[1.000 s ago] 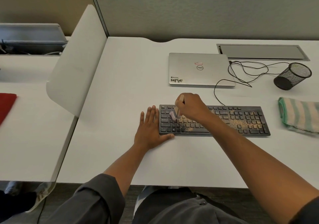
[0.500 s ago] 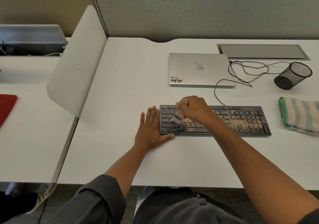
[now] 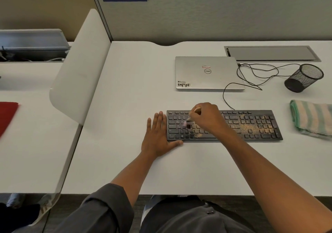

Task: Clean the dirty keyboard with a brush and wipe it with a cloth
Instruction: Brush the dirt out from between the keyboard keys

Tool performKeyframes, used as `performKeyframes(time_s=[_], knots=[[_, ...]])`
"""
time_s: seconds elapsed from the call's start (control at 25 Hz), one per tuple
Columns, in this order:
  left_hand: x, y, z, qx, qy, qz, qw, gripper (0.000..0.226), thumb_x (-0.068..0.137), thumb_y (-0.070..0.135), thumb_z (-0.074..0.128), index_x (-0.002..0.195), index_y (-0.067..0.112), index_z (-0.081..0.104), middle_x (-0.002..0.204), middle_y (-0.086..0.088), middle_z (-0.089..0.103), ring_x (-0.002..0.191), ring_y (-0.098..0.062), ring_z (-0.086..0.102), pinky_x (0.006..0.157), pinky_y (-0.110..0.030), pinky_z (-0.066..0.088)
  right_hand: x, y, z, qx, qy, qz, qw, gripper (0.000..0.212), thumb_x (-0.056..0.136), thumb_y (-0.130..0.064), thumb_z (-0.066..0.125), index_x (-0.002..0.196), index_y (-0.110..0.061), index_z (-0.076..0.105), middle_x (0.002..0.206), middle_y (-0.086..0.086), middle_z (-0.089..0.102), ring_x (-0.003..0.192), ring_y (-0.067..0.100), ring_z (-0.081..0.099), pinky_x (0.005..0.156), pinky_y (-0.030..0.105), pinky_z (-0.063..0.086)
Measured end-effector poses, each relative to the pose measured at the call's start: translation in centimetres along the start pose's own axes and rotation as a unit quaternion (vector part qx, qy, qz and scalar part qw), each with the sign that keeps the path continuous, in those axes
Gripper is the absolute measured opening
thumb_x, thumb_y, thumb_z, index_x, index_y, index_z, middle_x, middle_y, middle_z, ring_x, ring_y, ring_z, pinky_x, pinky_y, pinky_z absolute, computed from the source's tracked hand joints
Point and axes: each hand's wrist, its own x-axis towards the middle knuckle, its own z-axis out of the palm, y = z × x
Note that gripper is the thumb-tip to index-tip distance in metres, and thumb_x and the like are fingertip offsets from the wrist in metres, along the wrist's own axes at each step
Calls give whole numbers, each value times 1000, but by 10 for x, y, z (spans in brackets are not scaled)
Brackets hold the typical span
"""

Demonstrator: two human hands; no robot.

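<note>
Shut laptop [image 3: 208, 72] w/ mesh cup [image 3: 303, 78] tipped nearby

Left hand [image 3: 158, 135] flat, fingers straight, palm down. Right hand [image 3: 208, 117] curled, gripping, arm extended.

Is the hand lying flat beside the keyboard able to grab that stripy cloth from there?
Probably not. The flat left hand is at the black keyboard's left end; the green-and-cream striped cloth lies past its right end, with the brushing right hand between.

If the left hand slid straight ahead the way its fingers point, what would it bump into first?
Probably nothing close. The left hand lies flat beside the keyboard, fingers pointing up the bare desk. The way looks free until the partition wall, passing left of the laptop.
</note>
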Motion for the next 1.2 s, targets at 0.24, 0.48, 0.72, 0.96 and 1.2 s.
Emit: performKeyframes(time_s=[0.24,0.48,0.72,0.96,1.2], knots=[[0,0,1,1,-1,0,1000,128,76,98,23,160,8,-12,168,-12,-15,153,-23,-23,124,-49,-12,-2,-3,2,52,-25,9,998,18,93,-22,60,85,-14,74,69,-10,64,55,4,56,51,14,43],[-1,1,-2,4,-4,-2,1000,127,77,97,26,159,8,-13,168,-12,-15,153,-23,-24,124,-48,-15,0,3,5,5,17,3,1000,16,92,-19,59,84,-15,73,76,-5,69,68,5,59,55,19,39],[1,0,-1,-4,-9,1,1000,126,77,97,25,160,9,-12,168,-11,-16,152,-22,-26,124,-49,-14,2,3,6,46,12,21,999,12,92,-21,62,87,-18,74,78,-7,68,66,2,59,52,12,36],[2,-2,-1,-9,-16,1,1000,127,76,98,22,159,8,-14,167,-12,-19,152,-23,-28,123,-50,-14,-2,0,-6,55,32,20,998,11,86,-8,63,83,-14,72,64,-17,60,51,-14,55,45,5,35],[2,-2,-2,-20,-21,3,1000,128,76,97,22,159,6,-12,167,-14,-19,152,-23,-28,124,-51,-13,-4,4,1,29,-24,37,999,20,82,-7,60,77,-20,75,81,-6,71,65,5,58,54,20,38]])
